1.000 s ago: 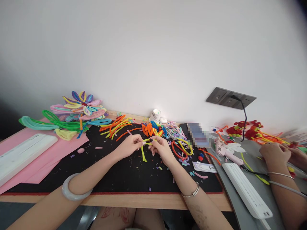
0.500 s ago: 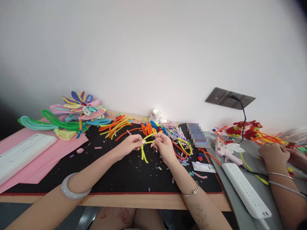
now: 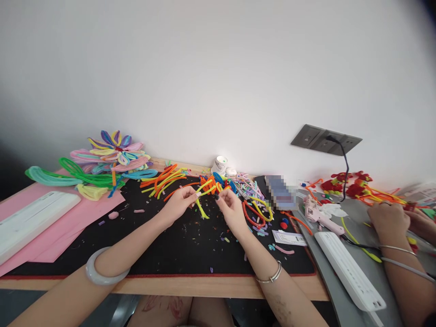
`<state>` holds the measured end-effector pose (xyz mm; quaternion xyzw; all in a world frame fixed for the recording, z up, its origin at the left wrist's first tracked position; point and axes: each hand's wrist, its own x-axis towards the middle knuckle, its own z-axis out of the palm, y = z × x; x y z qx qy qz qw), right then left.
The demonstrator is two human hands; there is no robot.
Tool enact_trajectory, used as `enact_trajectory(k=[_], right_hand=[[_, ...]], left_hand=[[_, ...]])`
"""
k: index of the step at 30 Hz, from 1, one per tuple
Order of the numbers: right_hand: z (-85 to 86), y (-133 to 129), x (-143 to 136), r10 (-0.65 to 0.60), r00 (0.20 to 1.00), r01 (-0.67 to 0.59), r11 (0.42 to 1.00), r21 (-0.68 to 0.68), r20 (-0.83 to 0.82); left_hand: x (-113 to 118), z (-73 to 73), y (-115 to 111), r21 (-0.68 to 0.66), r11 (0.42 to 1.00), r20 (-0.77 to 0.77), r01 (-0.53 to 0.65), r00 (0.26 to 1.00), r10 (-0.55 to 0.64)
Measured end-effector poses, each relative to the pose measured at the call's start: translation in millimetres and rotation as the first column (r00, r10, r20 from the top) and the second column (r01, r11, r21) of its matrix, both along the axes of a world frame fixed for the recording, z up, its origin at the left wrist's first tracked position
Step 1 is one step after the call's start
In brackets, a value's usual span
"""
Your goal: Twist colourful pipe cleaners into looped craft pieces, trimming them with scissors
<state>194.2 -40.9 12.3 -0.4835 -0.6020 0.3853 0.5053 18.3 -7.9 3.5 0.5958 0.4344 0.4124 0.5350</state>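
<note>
Pinching a yellow pipe cleaner (image 3: 201,210) in the left hand (image 3: 180,205), bent lengths toward two and five o'clock, right hand (image 3: 233,211) fingers narrow, hold unclear.

The bright yellow-green, fuzzy pipe-cleaner piece (image 3: 201,210) hangs in the air around the middle of the scene, pinched between the thumb and fingers of the person's left hand (image 3: 180,205). It is bent at the pinch: slender strands slant up toward the far right, and a lower portion drops toward the near right, its end slightly splayed. Whether it touches the right hand (image 3: 232,210) is unclear.
</note>
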Motion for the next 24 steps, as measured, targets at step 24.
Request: enact_trajectory(k=[24], right_hand=[[-1.7, 3, 2, 0.126, 0.992, -0.126, 0.991, -0.050, -0.007]], left_hand=[[4, 0.1, -2, -0.178, 0.979, 0.295, 0.103, 0.954, -0.047]])
